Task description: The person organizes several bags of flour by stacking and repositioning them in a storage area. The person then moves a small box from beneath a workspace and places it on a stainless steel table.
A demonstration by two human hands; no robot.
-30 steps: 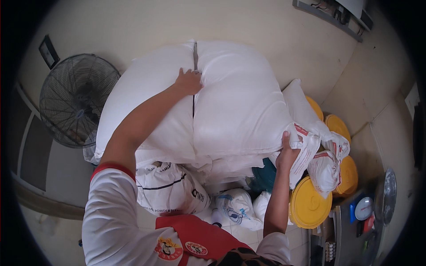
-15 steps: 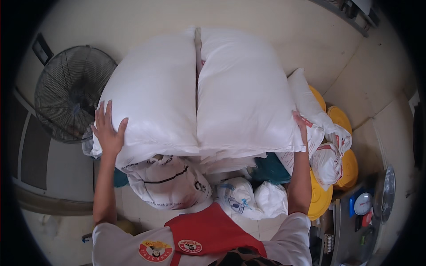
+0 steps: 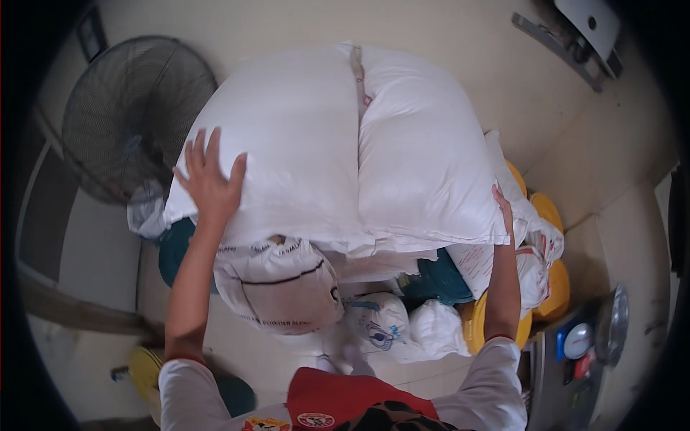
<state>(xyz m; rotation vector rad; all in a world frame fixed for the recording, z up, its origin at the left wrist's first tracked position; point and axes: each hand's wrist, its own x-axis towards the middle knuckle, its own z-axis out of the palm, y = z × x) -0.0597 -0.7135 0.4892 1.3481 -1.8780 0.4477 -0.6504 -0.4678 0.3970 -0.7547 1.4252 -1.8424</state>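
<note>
Two big, full white sacks lie side by side in front of me, the left sack [image 3: 287,129] and the right sack [image 3: 424,144], with a narrow gap between them. My left hand [image 3: 212,183] rests on the left sack near its outer edge, fingers spread and palm down. Against the outer side of the right sack, close to its near corner, is my right hand [image 3: 504,212]; its visible fingers are stretched along the edge, and part of it is hidden. Beneath the sacks' near edge stands a printed white sack [image 3: 280,287] with a dark stripe.
A large round fan [image 3: 133,118] stands at the left. White plastic bags [image 3: 438,327] sit on the tiled floor beside a dark green container [image 3: 435,276]. Yellow-lidded tubs [image 3: 553,287] and a metal table [image 3: 568,373] with a scale [image 3: 578,340] are at the right.
My view has shifted, so the sacks appear farther right. My left hand has slid slightly inward and away from me on the left sack. My right hand stays at the right sack's side.
</note>
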